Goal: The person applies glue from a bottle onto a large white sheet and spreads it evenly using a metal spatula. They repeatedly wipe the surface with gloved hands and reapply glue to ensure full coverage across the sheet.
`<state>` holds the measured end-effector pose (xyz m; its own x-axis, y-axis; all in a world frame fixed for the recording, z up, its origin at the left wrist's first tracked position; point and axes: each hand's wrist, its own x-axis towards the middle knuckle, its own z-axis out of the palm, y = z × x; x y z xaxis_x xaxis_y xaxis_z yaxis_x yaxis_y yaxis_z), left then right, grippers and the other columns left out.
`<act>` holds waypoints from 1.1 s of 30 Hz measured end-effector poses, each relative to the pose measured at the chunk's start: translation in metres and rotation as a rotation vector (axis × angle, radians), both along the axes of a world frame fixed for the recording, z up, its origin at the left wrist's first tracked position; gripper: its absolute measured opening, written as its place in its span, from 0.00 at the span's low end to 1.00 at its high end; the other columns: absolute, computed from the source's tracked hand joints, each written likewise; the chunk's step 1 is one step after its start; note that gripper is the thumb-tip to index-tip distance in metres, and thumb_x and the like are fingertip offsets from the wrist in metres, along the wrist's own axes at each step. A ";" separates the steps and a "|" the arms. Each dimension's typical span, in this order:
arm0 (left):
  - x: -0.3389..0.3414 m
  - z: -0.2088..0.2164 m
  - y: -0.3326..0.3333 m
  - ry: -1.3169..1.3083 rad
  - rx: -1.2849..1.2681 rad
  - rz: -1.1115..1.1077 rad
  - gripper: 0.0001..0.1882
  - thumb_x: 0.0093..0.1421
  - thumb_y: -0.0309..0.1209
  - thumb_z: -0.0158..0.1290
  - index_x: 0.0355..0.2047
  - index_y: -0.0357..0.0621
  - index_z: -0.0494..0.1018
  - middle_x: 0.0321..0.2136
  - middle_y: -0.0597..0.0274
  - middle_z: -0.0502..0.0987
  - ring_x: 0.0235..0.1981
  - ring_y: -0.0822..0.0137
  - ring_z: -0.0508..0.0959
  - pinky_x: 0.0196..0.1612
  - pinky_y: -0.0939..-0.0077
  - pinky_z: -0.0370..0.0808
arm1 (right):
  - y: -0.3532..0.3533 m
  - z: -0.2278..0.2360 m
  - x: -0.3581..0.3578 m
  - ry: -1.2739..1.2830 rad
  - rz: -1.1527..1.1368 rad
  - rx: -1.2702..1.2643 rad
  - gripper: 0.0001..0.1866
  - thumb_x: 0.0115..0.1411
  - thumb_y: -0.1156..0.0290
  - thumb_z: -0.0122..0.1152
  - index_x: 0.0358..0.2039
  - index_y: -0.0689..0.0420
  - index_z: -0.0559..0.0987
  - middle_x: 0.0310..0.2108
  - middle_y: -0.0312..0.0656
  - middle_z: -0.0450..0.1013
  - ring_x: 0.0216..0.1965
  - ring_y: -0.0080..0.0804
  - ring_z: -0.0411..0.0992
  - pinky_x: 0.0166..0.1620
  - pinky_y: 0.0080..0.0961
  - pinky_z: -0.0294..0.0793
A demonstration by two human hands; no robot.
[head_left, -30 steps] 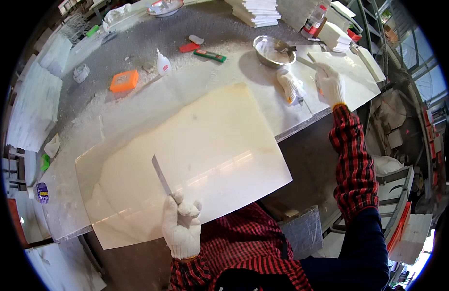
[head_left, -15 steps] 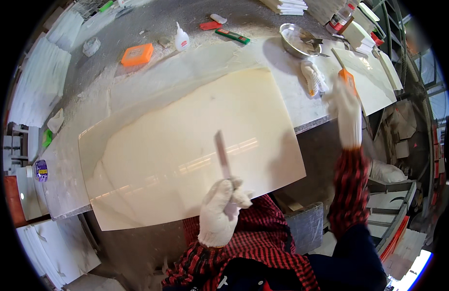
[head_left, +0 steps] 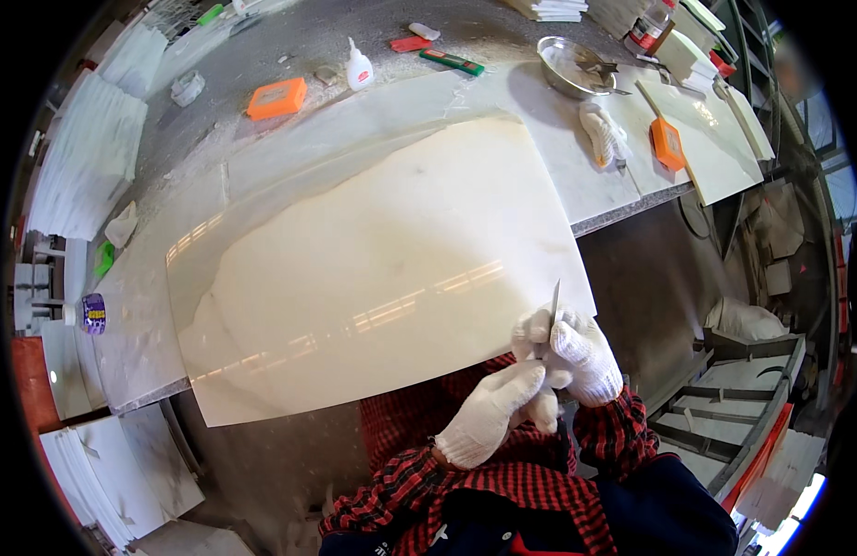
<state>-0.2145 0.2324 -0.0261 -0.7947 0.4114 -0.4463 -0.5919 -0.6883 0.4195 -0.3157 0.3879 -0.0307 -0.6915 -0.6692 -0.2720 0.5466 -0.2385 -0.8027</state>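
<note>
Both my hands wear white knit gloves and meet over the near right edge of a glossy pale stone slab (head_left: 382, 250). A thin metal blade (head_left: 555, 297) stands up from between them, seen nearly edge-on. My right hand (head_left: 584, 357) has its fingers closed around the blade. Just below and to the left, my left hand (head_left: 495, 413) is curled, its fingertips meeting the right hand at the blade's lower end. Gloves hide that lower end. The slab has a grey, veined band along its far and left sides.
On the bench lie an orange box (head_left: 277, 98), a white squeeze bottle (head_left: 358, 70), a green flat case (head_left: 452, 62), a metal bowl (head_left: 563, 82), a spare white glove (head_left: 603, 137) and another orange box (head_left: 667, 145). Stacked tiles (head_left: 86, 148) stand left. A metal rack (head_left: 734, 408) is at right.
My right hand has come back from beside the right-hand orange box to meet my left. The left hand and blade have moved right; the blade has turned from flat to edge-on.
</note>
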 end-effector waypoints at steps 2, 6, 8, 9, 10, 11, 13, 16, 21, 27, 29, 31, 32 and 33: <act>-0.005 0.010 -0.006 0.142 -0.067 -0.124 0.28 0.77 0.42 0.44 0.63 0.27 0.67 0.33 0.54 0.80 0.38 0.62 0.80 0.50 0.66 0.77 | 0.003 0.000 0.001 -0.054 -0.143 0.018 0.19 0.68 0.54 0.65 0.38 0.60 0.79 0.39 0.44 0.77 0.39 0.29 0.74 0.43 0.26 0.74; 0.000 -0.001 -0.017 0.263 -0.259 0.057 0.31 0.76 0.45 0.46 0.68 0.32 0.63 0.37 0.53 0.81 0.41 0.61 0.81 0.53 0.67 0.75 | -0.004 -0.003 -0.002 -0.212 -0.522 -0.187 0.17 0.75 0.52 0.54 0.37 0.53 0.74 0.40 0.37 0.73 0.42 0.27 0.73 0.45 0.25 0.76; 0.004 -0.012 -0.025 0.068 -0.070 0.347 0.27 0.76 0.43 0.45 0.67 0.37 0.63 0.44 0.51 0.81 0.47 0.58 0.81 0.62 0.58 0.74 | -0.003 0.001 0.000 -0.145 -0.386 -0.290 0.17 0.76 0.52 0.53 0.39 0.53 0.75 0.41 0.37 0.74 0.44 0.28 0.73 0.47 0.26 0.77; -0.001 -0.012 -0.026 0.035 -0.060 0.474 0.27 0.76 0.43 0.45 0.67 0.40 0.62 0.49 0.50 0.78 0.51 0.57 0.79 0.62 0.55 0.74 | -0.008 0.007 0.008 -0.253 -0.354 -0.312 0.18 0.74 0.50 0.54 0.39 0.53 0.74 0.42 0.38 0.74 0.44 0.31 0.75 0.45 0.29 0.77; -0.005 -0.010 -0.026 -0.001 -0.055 0.604 0.27 0.75 0.44 0.45 0.68 0.43 0.61 0.55 0.49 0.76 0.55 0.55 0.77 0.63 0.53 0.73 | -0.018 0.010 0.016 -0.258 -0.186 -0.337 0.16 0.72 0.54 0.57 0.41 0.55 0.75 0.42 0.40 0.76 0.46 0.34 0.75 0.46 0.33 0.77; -0.005 -0.018 -0.026 0.251 -0.109 0.671 0.29 0.74 0.45 0.49 0.69 0.46 0.59 0.63 0.49 0.69 0.61 0.51 0.73 0.64 0.52 0.73 | -0.027 0.013 0.022 -0.245 -0.016 -0.353 0.14 0.70 0.57 0.61 0.43 0.56 0.76 0.42 0.42 0.78 0.49 0.37 0.76 0.46 0.37 0.78; -0.004 -0.012 -0.036 0.232 0.143 0.857 0.31 0.74 0.46 0.47 0.71 0.45 0.57 0.67 0.48 0.66 0.67 0.48 0.67 0.68 0.49 0.67 | -0.075 0.019 0.039 -0.142 0.233 -0.161 0.19 0.72 0.64 0.57 0.57 0.61 0.73 0.51 0.43 0.77 0.53 0.30 0.75 0.57 0.29 0.70; 0.011 -0.021 -0.056 0.167 0.442 0.957 0.33 0.74 0.48 0.43 0.72 0.43 0.57 0.69 0.47 0.64 0.69 0.49 0.64 0.71 0.48 0.63 | -0.132 0.006 0.049 -0.130 0.033 -0.158 0.19 0.73 0.67 0.56 0.60 0.63 0.74 0.56 0.44 0.75 0.53 0.26 0.74 0.55 0.23 0.72; 0.061 -0.009 -0.086 0.104 -0.035 0.988 0.32 0.70 0.48 0.51 0.68 0.43 0.64 0.68 0.52 0.64 0.69 0.51 0.64 0.69 0.50 0.63 | -0.176 0.035 0.022 -0.034 0.175 -0.176 0.16 0.71 0.62 0.60 0.50 0.63 0.81 0.59 0.50 0.73 0.50 0.29 0.74 0.48 0.20 0.74; 0.034 0.002 -0.125 0.276 -1.018 0.985 0.36 0.72 0.51 0.49 0.72 0.43 0.60 0.72 0.51 0.62 0.71 0.51 0.62 0.71 0.55 0.61 | -0.121 0.021 0.008 -0.023 -0.053 -0.013 0.17 0.71 0.62 0.62 0.49 0.63 0.83 0.42 0.39 0.81 0.38 0.19 0.76 0.45 0.18 0.74; 0.031 -0.003 -0.142 0.382 -1.393 0.736 0.40 0.71 0.52 0.49 0.73 0.38 0.58 0.73 0.49 0.60 0.72 0.51 0.61 0.73 0.55 0.57 | -0.084 0.018 -0.006 -0.015 -0.251 0.062 0.19 0.73 0.61 0.60 0.53 0.64 0.82 0.40 0.39 0.81 0.38 0.20 0.76 0.45 0.20 0.75; 0.021 0.001 -0.154 0.500 -1.806 0.357 0.41 0.71 0.54 0.48 0.73 0.36 0.57 0.73 0.44 0.59 0.73 0.47 0.60 0.74 0.54 0.55 | -0.051 0.013 -0.021 0.046 -0.448 0.146 0.21 0.74 0.60 0.57 0.55 0.66 0.79 0.41 0.42 0.81 0.38 0.23 0.77 0.45 0.22 0.76; 0.011 0.003 -0.157 0.558 -1.989 0.138 0.42 0.71 0.55 0.47 0.73 0.36 0.56 0.73 0.42 0.59 0.73 0.45 0.59 0.74 0.53 0.54 | -0.032 0.011 -0.029 0.102 -0.529 0.202 0.22 0.74 0.60 0.56 0.56 0.68 0.78 0.42 0.43 0.81 0.39 0.24 0.77 0.45 0.22 0.76; -0.002 0.003 -0.156 0.556 -1.998 0.104 0.44 0.69 0.56 0.49 0.73 0.35 0.57 0.72 0.39 0.59 0.73 0.39 0.58 0.74 0.51 0.52 | -0.016 0.004 -0.033 0.128 -0.602 0.221 0.21 0.74 0.61 0.55 0.54 0.68 0.78 0.43 0.45 0.81 0.38 0.24 0.76 0.43 0.22 0.76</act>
<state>-0.2165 0.0768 -0.0233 -0.9553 -0.2707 0.1192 -0.1649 0.8220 0.5451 -0.3492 0.3716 -0.0263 -0.9639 -0.0922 -0.2499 0.2661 -0.2951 -0.9176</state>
